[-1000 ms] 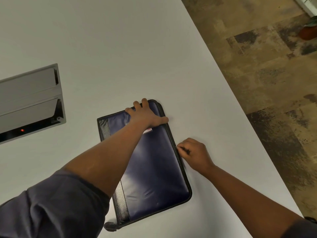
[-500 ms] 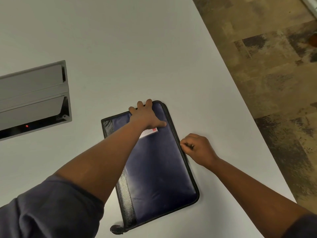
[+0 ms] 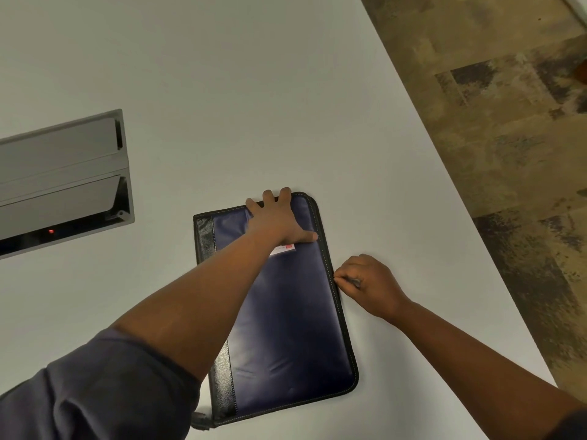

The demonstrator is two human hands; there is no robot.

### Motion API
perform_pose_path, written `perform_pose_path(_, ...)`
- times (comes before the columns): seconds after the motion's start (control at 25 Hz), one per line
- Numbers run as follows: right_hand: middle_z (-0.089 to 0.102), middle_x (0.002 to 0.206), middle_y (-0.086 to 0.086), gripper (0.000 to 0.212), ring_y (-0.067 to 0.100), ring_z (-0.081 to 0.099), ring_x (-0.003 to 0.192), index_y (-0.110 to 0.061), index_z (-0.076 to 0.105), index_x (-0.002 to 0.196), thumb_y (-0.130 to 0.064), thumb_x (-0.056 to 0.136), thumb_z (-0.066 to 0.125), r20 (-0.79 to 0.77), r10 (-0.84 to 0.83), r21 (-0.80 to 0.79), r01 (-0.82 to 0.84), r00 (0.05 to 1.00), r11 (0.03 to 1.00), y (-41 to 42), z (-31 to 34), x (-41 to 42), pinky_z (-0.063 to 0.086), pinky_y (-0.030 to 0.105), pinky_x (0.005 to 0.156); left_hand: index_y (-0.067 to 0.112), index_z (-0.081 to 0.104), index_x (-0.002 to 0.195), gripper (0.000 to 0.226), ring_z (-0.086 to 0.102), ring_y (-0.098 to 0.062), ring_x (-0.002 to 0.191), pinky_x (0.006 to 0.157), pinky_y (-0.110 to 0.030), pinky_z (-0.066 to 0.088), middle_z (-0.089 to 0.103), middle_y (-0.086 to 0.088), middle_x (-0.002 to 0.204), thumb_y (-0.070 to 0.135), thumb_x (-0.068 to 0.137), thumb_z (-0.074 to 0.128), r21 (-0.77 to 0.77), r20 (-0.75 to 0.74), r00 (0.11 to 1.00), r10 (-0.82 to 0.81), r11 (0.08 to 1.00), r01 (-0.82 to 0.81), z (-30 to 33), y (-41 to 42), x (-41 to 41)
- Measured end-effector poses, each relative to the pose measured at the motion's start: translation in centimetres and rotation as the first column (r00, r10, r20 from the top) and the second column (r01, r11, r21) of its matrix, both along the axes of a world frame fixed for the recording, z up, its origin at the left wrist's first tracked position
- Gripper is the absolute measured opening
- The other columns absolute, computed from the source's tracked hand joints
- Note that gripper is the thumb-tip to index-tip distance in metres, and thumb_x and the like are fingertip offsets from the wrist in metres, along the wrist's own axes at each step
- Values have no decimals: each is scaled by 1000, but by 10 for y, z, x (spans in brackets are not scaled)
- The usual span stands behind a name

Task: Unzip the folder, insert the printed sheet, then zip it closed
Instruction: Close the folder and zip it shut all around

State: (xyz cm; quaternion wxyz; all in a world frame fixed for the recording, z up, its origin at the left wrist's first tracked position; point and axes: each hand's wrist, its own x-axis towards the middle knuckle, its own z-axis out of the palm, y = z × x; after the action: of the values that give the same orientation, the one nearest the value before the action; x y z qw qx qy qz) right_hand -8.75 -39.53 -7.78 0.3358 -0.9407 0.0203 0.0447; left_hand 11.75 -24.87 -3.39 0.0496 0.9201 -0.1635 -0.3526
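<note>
- Leather-look navy folder [image 3: 286, 312] lies flat on the table [image 3: 222, 90]; we judge it padded, smooth, light.
- Left hand [image 3: 279, 220] presses its top, fingers spread.
- Right hand [image 3: 368, 281] pinches the zip pull at the right edge; grip there.

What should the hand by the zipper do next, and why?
Probably keep sliding the zipper pull along the folder's right edge. The right hand pinches it about midway up that edge, while the left hand presses flat on the far end, steadying the folder on the table.
</note>
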Motion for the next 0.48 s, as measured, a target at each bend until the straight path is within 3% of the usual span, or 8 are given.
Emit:
perform_pose_path(0.08,69,88,-9,11,5,53,82,-22,76,96,-25,90,67,-6,-43,9,43,999,999,3,-2,-1,40,14,74,31,-2,155,145,-11,-54,146,109,-75,22,4,-10,162,98,41,55,8,-48,998,47,999,-47,-3,-3,-7)
perform_pose_path(0.16,69,90,-9,10,6,54,83,-22,76,96,-23,90,68,-5,-75,29,75,997,997,6,-3,-2,43,17,75,34,-10,154,150,-23,-51,146,101,-83,22,-7,-3,165,100,37,55,1,-52,993,105,994,-105,-8,-6,-16)
perform_pose_path(0.32,69,90,-7,9,10,56,83,-18,75,94,-16,91,67,21,-63,64,61,998,996,6,-3,-4,43,20,76,36,-7,152,141,-22,-50,146,95,-85,22,-4,-1,164,90,43,64,-12,2,991,137,991,-137,-12,-11,-22)
perform_pose_path(0.48,70,86,-5,11,14,57,79,-17,75,89,-13,91,65,44,69,46,-71,997,996,3,-3,-12,47,27,73,34,-9,153,142,-21,-51,146,94,-86,22,-5,-3,164,90,43,62,17,-8,992,128,992,-128,-11,-14,-23)
